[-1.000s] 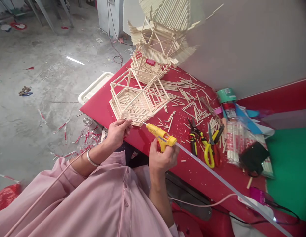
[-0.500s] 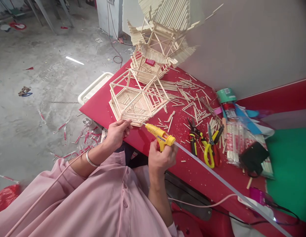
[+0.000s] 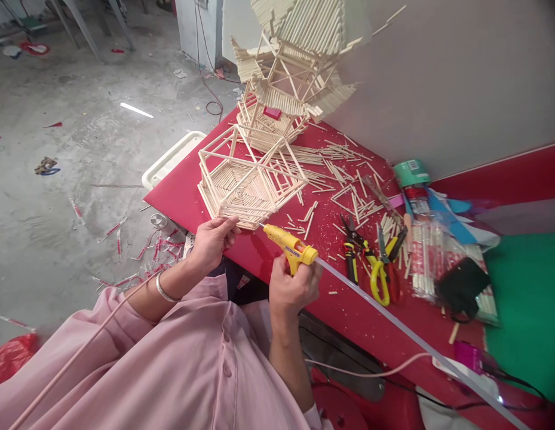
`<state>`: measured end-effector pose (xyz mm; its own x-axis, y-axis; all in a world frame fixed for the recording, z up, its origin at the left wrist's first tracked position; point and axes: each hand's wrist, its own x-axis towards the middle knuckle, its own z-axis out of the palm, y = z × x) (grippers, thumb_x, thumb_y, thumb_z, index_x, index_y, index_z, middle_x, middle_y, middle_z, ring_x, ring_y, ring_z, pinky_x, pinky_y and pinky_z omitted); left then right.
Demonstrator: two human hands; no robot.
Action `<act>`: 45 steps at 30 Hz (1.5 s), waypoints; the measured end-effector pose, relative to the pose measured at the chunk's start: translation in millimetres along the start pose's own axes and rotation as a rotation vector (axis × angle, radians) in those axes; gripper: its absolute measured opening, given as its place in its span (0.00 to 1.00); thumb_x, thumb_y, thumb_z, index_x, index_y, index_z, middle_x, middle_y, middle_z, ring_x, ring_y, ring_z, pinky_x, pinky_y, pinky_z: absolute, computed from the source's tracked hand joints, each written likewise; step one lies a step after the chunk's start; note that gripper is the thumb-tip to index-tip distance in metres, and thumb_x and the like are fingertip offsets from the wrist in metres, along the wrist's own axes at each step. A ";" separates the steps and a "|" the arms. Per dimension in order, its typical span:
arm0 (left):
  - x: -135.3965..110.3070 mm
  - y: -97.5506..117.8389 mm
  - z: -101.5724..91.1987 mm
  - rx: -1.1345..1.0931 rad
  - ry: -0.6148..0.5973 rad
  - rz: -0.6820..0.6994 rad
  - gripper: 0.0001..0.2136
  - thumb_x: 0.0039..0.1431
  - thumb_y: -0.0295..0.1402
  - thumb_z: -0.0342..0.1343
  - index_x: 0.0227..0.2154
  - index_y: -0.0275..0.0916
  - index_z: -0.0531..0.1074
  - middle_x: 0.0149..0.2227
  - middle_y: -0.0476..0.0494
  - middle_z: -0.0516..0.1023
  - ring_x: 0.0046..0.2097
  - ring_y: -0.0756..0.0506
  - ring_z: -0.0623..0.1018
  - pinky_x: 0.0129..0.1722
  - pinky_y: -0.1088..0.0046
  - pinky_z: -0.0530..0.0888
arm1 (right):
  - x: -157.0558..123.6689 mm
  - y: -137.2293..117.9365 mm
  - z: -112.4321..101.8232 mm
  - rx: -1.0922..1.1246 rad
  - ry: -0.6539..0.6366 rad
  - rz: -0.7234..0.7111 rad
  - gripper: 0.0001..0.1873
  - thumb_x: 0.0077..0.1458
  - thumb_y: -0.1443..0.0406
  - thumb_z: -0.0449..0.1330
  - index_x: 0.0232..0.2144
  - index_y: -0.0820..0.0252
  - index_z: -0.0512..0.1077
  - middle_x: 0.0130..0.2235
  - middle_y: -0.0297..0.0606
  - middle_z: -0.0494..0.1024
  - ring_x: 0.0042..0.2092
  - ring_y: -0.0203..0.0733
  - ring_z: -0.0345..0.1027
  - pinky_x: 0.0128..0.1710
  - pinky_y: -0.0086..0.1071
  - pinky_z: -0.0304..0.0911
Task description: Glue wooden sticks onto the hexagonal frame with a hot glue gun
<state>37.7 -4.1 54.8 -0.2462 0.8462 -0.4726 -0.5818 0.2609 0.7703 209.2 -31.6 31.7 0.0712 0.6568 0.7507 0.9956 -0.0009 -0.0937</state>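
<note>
My right hand [image 3: 295, 286] is wrapped round a yellow hot glue gun [image 3: 288, 243], with a long clear glue stick [image 3: 389, 313] running out of its back. The gun's nozzle points left, close to the front edge of a six-sided frame of wooden sticks [image 3: 253, 173]. At that same edge, my left hand [image 3: 217, 239] has thumb and fingers pinched on a thin wooden stick [image 3: 247, 226]; whether it is loose or part of the frame's base I cannot tell. The frame stands on the red table [image 3: 183, 197], its base lined with sticks in rings.
Behind stands a taller stick model [image 3: 299, 77] with slatted roofs. Loose sticks [image 3: 344, 167] litter the table. To the right lie cutting pliers [image 3: 351, 245], yellow-handled scissors [image 3: 380, 275], bagged sticks [image 3: 425, 257] and a black object [image 3: 463, 286]. A pink cord [image 3: 93, 334] crosses my left arm.
</note>
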 end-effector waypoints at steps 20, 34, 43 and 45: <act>0.1 0.5 1.9 0.021 0.009 -0.002 0.16 0.43 0.41 0.70 0.17 0.33 0.74 0.14 0.49 0.68 0.17 0.56 0.63 0.18 0.78 0.57 | 0.2 4.6 -4.2 0.085 0.031 0.025 0.15 0.55 0.55 0.65 0.35 0.63 0.73 0.36 0.51 0.79 0.37 0.51 0.76 0.34 0.38 0.72; 1.0 -0.3 0.5 -0.003 0.020 0.003 0.16 0.44 0.40 0.70 0.18 0.33 0.74 0.15 0.48 0.69 0.17 0.56 0.63 0.17 0.79 0.57 | -1.8 0.4 -4.7 0.186 -0.020 0.050 0.26 0.54 0.50 0.66 0.43 0.68 0.73 0.39 0.55 0.79 0.40 0.54 0.76 0.39 0.41 0.71; 1.6 -1.0 0.2 0.034 0.010 0.001 0.17 0.44 0.42 0.70 0.18 0.33 0.74 0.14 0.49 0.68 0.16 0.56 0.63 0.17 0.78 0.57 | -4.2 0.2 -5.0 0.222 -0.069 0.103 0.28 0.55 0.48 0.64 0.44 0.67 0.73 0.40 0.56 0.78 0.42 0.56 0.75 0.41 0.44 0.71; 1.5 -0.5 0.4 0.042 0.007 -0.005 0.17 0.44 0.43 0.70 0.18 0.34 0.74 0.14 0.49 0.67 0.16 0.56 0.63 0.17 0.78 0.57 | -5.0 0.8 -4.3 0.224 -0.068 0.099 0.28 0.54 0.48 0.64 0.44 0.67 0.73 0.40 0.56 0.78 0.42 0.56 0.76 0.41 0.44 0.72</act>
<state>37.9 -2.8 53.9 -0.2487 0.8416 -0.4794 -0.5500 0.2847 0.7851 209.9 -38.1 30.7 0.1561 0.7110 0.6857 0.9450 0.0945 -0.3131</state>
